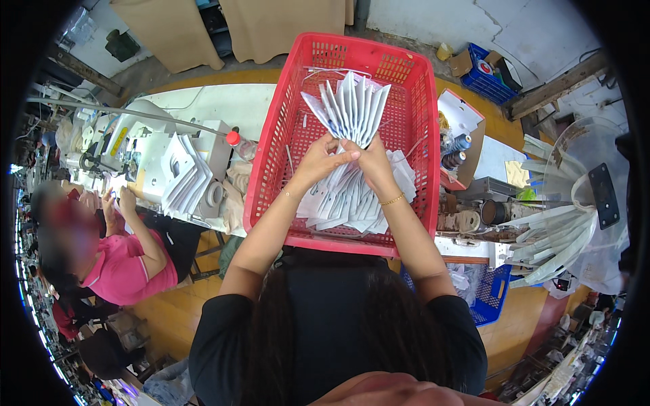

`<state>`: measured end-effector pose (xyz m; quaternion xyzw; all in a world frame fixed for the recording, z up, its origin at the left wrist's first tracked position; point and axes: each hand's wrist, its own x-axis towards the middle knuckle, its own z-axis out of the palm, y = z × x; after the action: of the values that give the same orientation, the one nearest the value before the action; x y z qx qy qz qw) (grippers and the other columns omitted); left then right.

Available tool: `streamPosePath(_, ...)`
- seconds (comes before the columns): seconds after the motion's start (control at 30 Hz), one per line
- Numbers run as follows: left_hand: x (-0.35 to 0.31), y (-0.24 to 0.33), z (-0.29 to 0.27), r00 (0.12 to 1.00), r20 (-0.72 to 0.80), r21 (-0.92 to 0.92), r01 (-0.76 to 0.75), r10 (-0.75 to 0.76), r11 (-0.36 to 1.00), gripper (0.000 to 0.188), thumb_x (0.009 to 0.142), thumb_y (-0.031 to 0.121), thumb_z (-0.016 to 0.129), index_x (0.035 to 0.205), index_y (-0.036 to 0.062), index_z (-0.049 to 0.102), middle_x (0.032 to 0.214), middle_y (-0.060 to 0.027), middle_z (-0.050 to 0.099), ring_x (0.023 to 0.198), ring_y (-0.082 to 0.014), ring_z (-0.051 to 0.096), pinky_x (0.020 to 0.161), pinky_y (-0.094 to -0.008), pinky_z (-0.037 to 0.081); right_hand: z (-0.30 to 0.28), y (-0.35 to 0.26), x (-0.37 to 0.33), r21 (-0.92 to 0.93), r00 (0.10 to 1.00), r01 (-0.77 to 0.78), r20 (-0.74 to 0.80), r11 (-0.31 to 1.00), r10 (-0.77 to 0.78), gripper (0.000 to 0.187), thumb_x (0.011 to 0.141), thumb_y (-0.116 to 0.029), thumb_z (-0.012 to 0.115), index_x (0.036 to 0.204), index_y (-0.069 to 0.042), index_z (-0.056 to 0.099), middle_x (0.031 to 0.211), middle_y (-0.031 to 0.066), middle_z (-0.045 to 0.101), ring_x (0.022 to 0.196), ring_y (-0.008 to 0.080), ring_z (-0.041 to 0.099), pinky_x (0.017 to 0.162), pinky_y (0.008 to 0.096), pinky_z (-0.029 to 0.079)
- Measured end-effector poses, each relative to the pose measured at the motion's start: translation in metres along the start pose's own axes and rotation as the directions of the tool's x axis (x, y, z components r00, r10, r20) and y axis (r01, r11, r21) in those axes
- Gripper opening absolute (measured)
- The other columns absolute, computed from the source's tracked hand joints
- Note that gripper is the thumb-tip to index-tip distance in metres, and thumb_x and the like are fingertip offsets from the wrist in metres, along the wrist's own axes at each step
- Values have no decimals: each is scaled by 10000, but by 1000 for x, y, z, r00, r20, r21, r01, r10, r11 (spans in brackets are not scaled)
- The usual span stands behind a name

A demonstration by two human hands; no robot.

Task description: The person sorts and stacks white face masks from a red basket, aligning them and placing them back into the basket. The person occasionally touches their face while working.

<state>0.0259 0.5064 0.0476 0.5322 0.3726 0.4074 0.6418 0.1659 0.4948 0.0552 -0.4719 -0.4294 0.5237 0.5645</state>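
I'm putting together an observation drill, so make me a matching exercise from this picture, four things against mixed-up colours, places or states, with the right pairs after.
Things:
1. fanned white bundle
2. bottle
3. co-worker's top
4. basket

Descriptions:
A. pink
B. red, with perforated walls
C. clear, with a red cap
D. held between left hand and right hand

Pairs: 1-D, 2-C, 3-A, 4-B

White bundle partly hidden by fingers

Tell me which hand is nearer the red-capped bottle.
Left. The left hand is right of the red-capped bottle; the right hand is farther right.
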Motion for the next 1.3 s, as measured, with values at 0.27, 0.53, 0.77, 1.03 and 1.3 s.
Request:
streamPosePath(0.27,2,12,-12,989,127,-204,94,-68,974,478,768,30,709,1208,28,523,1102,-54,627,1007,-132,595,882,-282,472,-14,-19,-4,43,966,-181,198,983,169,500,831,-199,715,1176,54,458,939,91,592,839,138,582,741,258,489)
streamPosePath(0.53,2,-4,-3,998,23,-116,65,-63,991,454,748,-29,661,1182,25,541,1050,-36,637,928,-96,598,785,-244,479,-16,7,5,-129,996,-75,28,989,80,499,757,-225,790,1027,14,445,811,90,585,764,121,587,653,233,482)
streamPosePath(0.77,6,-9,-5,1000,7,-205,7,-5,979,446,748,-50,631,1175,12,518,1064,-54,624,947,-126,617,830,-270,505,-22,-13,3,-586,993,98,4,804,-118,515,739,-285,784,1104,-23,534,1037,116,516,815,163,540,735,293,467)
streamPosePath(1.03,1,-11,-9,998,17,-214,66,-63,975,544,742,-56,634,1248,49,462,1137,-19,587,1042,-105,564,901,-262,443,-18,-31,-2,-749,833,456,169,481,-527,562,712,-245,779,1201,-99,544,1411,230,266,1264,387,326,1049,475,256)
streamPosePath(1.3,-4,-9,-2,1000,17,-226,29,-26,974,609,768,-48,639,1312,42,382,1245,-51,525,1138,-125,506,968,-271,389,-12,-25,1,-706,826,328,-108,628,-553,433,724,-331,789,774,-14,498,1292,232,363,1172,381,385,988,476,300)
